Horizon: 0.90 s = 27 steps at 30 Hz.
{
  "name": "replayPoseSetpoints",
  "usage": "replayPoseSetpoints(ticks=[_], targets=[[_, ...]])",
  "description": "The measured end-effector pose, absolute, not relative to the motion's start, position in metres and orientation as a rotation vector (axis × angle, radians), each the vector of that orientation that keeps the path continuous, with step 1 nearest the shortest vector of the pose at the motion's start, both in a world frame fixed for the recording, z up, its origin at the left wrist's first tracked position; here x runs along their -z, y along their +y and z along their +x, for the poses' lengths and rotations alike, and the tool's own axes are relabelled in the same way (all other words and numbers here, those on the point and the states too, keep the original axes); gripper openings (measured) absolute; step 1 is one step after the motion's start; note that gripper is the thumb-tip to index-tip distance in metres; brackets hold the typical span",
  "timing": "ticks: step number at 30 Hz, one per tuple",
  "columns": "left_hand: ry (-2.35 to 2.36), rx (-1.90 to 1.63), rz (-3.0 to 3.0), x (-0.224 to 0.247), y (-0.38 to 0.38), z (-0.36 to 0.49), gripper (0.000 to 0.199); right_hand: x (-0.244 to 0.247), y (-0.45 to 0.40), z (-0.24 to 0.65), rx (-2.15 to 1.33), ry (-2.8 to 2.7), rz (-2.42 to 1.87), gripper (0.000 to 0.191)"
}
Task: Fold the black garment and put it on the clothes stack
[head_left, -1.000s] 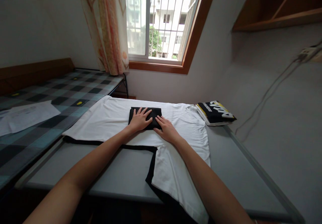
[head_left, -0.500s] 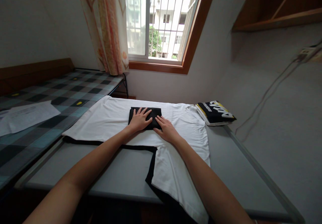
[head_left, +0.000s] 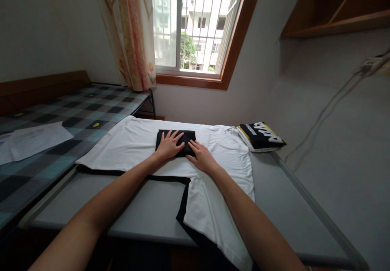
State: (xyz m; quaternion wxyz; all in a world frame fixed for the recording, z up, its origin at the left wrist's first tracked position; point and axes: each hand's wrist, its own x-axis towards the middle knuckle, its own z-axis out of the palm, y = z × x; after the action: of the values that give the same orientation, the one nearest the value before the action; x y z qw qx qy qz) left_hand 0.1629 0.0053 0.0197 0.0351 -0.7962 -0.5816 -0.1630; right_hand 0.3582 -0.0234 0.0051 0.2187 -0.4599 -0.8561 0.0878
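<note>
A small folded black cloth bundle (head_left: 189, 136) lies on a white garment (head_left: 112, 145) with black edges, spread across a grey table. My left hand (head_left: 168, 145) rests flat on the bundle's left part, fingers spread. At its right edge, my right hand (head_left: 202, 155) lies with outstretched fingertips touching the black cloth and the palm over the white fabric. One leg or sleeve of the white garment hangs toward me, partly behind my right forearm.
A folded black, yellow and white garment (head_left: 262, 137) sits at the table's back right. To the left stands a bed with a checked mattress (head_left: 100, 104) and paper sheets (head_left: 39, 141). The grey table (head_left: 134, 210) meets the wall on the right; a wooden shelf (head_left: 338, 27) hangs above.
</note>
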Motion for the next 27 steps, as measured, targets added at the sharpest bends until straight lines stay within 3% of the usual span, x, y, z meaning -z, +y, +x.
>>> replayPoseSetpoints(ticks=[27], targets=[[-1.808,0.487,-2.455,-0.0224,0.0045,0.1628,0.056,-0.0024,-0.0219,0.3587,-0.244,-2.359,-1.261,0.064]])
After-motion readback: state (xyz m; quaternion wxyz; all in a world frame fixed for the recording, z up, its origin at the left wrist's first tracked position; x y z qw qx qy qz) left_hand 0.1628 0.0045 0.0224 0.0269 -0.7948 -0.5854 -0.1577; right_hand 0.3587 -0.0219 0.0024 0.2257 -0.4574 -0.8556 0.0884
